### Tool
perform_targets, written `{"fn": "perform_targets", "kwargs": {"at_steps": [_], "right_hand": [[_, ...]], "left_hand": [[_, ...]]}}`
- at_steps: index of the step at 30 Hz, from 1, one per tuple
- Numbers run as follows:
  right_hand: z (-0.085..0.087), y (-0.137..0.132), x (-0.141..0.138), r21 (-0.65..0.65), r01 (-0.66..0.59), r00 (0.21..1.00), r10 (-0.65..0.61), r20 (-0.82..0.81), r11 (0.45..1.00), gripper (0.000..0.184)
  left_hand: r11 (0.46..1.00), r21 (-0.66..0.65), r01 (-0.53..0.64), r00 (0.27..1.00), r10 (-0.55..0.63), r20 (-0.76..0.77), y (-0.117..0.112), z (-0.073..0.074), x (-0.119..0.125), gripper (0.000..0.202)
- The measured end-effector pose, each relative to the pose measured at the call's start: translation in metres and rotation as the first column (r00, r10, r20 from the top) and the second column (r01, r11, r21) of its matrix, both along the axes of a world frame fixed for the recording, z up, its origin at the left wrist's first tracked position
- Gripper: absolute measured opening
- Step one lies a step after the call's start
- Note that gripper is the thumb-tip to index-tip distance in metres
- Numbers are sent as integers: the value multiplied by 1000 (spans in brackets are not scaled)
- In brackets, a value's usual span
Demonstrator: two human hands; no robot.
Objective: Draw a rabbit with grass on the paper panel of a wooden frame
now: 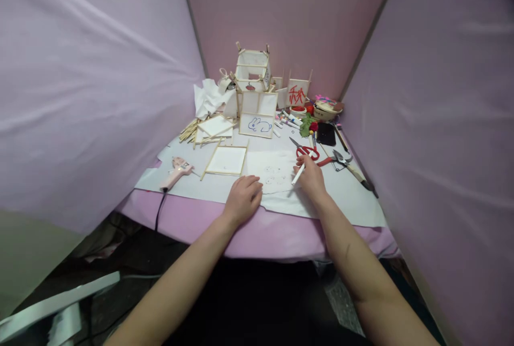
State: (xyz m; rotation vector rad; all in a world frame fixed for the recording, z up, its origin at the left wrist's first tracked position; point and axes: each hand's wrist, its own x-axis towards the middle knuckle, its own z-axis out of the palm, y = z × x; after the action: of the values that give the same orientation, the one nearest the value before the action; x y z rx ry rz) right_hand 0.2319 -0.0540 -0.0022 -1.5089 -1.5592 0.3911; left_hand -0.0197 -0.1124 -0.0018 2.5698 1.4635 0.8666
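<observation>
My right hand holds a white marker pen, its tip resting on a sheet of white paper with faint small drawings on it. My left hand lies loosely curled on the near edge of that paper, pressing it to the table. Just beyond the paper lies a wooden-framed paper panel. Red-handled scissors lie right behind my right hand.
A pink glue gun with a black cord lies at the left. Further back stand a framed rabbit drawing, a paper lantern frame, loose wooden sticks, markers, a black phone, pliers and bowls. Pink cloth walls close in on all sides.
</observation>
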Motion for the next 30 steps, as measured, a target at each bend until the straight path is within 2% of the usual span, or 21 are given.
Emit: {"fn": "perform_targets", "kwargs": {"at_steps": [5,9,16,19,23,30], "right_hand": [[4,-26,-2,38,-201,977,197,75,979,14],[2,-43,-3,27,-268,954,261,150,963,9],[-7,-37,0,77,-139,983,128,135,987,15],[-10,-35,2,83,-80,990,70,119,993,19],[-13,-33,4,87,21,994,-30,110,996,21],[-16,-30,7,83,133,977,-145,157,988,21]], "left_hand": [[991,-3,133,991,-133,-23,-6,0,3,28],[990,-6,139,990,-139,-24,-10,2,3,26],[999,-26,40,998,-38,59,-7,4,0,6],[995,-25,-92,989,94,116,-3,4,-4,13],[964,-25,-266,951,266,158,1,2,-10,16],[917,-52,-394,908,398,132,1,1,-14,18]]}}
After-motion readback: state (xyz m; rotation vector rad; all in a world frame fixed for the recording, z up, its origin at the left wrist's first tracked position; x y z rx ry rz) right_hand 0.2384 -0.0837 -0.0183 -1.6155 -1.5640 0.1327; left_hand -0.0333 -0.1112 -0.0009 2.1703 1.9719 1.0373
